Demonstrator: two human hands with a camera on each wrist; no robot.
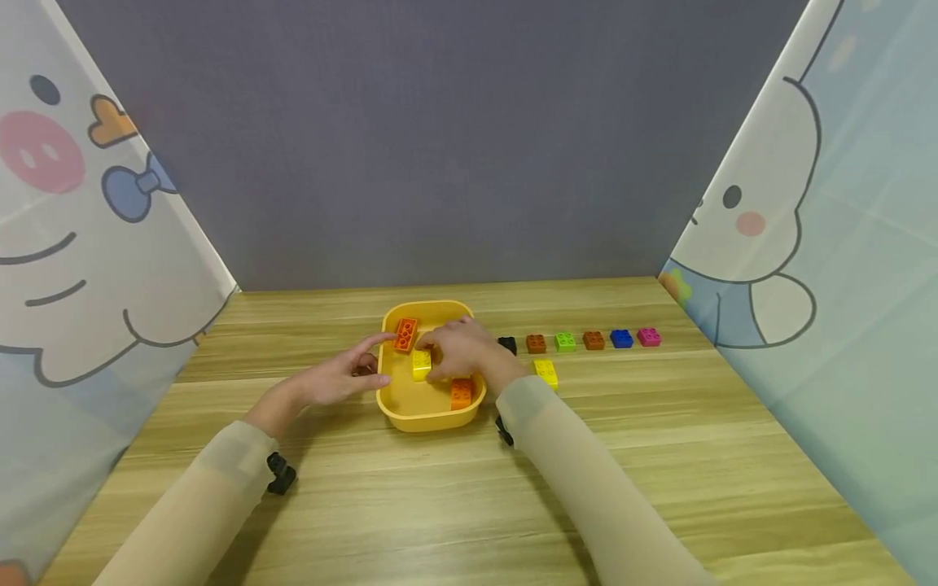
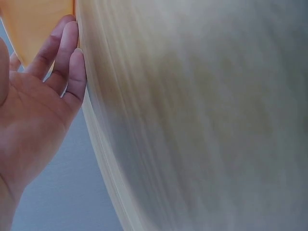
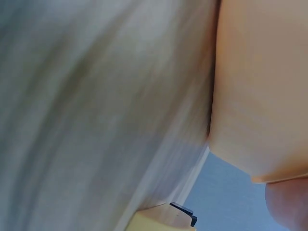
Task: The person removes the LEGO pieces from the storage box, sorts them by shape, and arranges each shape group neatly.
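A yellow plastic bin (image 1: 428, 422) stands on the wooden table. My right hand (image 1: 462, 346) reaches into it, thumb and index finger pinching a yellow toy brick (image 1: 421, 366) at its ends. Two orange bricks lie in the same bin: one (image 1: 405, 334) at the far left with its hollow side up, another (image 1: 461, 394) near the right wall. On the bin's left side rests my left hand (image 1: 333, 376), its thumb and fingertips at the rim. The left wrist view shows those fingers (image 2: 60, 57) relaxed against the bin's outer wall.
Right of the bin runs a row of small bricks: black (image 1: 507, 345), brown (image 1: 536, 343), lime green (image 1: 565, 342), another brown (image 1: 593, 340), blue (image 1: 621, 338) and magenta (image 1: 649, 337). A yellow brick (image 1: 545, 373) lies closer, by my right sleeve. A grey panel (image 1: 440, 146) closes the back.
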